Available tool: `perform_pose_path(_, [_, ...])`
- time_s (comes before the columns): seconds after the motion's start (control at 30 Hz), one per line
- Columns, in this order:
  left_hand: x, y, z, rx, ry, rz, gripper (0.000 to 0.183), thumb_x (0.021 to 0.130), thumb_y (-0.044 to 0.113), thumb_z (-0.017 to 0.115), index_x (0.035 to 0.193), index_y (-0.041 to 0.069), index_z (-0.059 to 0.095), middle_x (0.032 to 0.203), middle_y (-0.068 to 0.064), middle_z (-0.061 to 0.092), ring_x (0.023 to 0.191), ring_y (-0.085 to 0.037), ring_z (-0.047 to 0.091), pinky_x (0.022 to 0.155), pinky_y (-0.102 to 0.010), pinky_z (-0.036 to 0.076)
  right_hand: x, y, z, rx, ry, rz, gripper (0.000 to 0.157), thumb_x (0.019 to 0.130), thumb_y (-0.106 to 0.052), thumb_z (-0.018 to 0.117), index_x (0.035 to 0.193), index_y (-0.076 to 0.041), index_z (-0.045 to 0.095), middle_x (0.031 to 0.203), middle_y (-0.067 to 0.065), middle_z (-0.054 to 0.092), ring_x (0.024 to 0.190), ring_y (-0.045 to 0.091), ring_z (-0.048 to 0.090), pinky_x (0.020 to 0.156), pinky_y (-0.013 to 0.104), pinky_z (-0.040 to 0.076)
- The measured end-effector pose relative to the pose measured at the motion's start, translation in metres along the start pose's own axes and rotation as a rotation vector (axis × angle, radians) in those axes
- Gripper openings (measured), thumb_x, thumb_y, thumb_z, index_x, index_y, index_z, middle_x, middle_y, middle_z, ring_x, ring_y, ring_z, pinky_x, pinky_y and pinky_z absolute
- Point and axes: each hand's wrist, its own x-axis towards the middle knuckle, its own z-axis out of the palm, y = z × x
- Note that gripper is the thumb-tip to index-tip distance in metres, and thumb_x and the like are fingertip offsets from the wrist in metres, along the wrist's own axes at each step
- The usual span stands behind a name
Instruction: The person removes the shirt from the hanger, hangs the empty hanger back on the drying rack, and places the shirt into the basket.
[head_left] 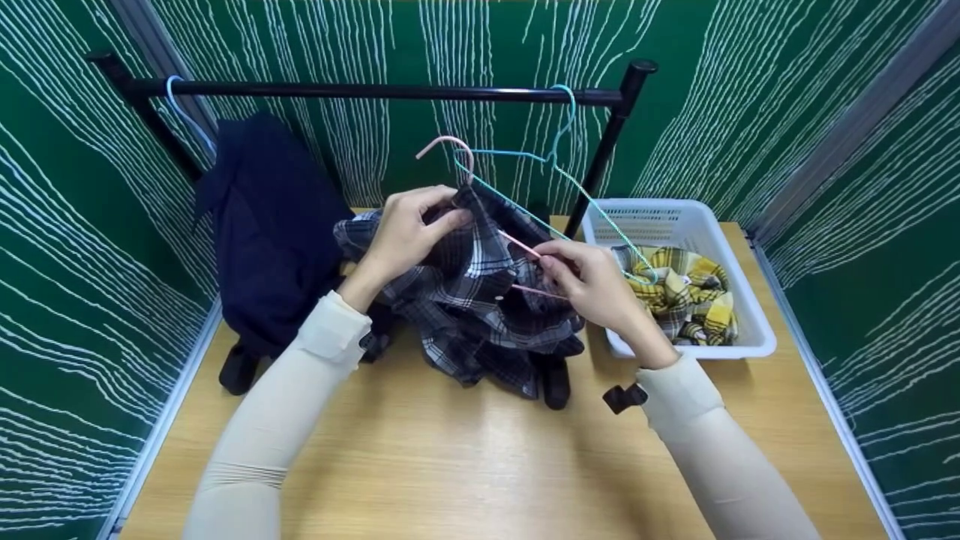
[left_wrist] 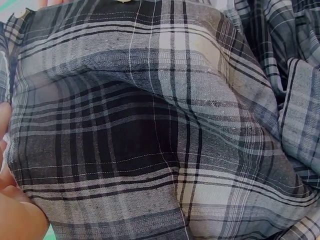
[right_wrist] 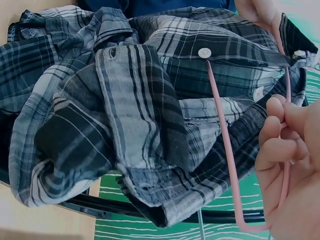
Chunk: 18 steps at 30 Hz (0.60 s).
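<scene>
A dark grey plaid shirt (head_left: 450,289) with white buttons hangs bunched between my hands in the head view. My left hand (head_left: 412,229) grips its collar, thumb and fingers pinching the cloth beside the hook of a pink hanger (head_left: 450,140). The hanger's lower part emerges from the shirt's front on the right; the rest is inside the cloth. My right hand (head_left: 589,281) pinches the protruding end of the hanger. The right wrist view shows the pink bar (right_wrist: 225,135) running out of the shirt near a button. Plaid cloth (left_wrist: 135,130) fills most of the left wrist view.
A black rack bar (head_left: 360,91) spans behind the shirt. From it hang a dark navy garment (head_left: 274,225) on a blue hanger, left, and a bare turquoise hanger (head_left: 574,120), right. A white basket (head_left: 761,337) holds a yellow plaid garment (head_left: 705,292) on the wooden table (head_left: 450,465).
</scene>
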Motion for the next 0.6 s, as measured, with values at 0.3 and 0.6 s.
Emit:
perform_pose_path(0.3, [-0.001,0.0,0.001,-0.012,-0.021,0.005,0.021,0.096,0.03,0.079,0.107,0.012,0.083,0.099,0.002,0.077,0.091,-0.011,0.067,0.084,-0.03,0.05,-0.009,0.002,-0.012,-0.006,0.025,0.008,0.018,0.107,-0.012,0.064,0.116,-0.011,0.08,0.079,-0.003,0.071,0.059,0.011,0.057,0.054,0.021,0.045])
perform_pose_path(0.6, [0.0,-0.001,0.002,0.01,-0.021,0.004,0.022,0.095,0.03,0.08,0.107,0.012,0.083,0.098,0.001,0.077,0.091,-0.012,0.067,0.083,-0.03,0.05,-0.019,0.003,-0.028,-0.027,0.064,0.044,0.018,0.107,-0.012,0.064,0.116,-0.013,0.08,0.087,-0.001,0.073,0.07,0.014,0.06,0.062,0.023,0.047])
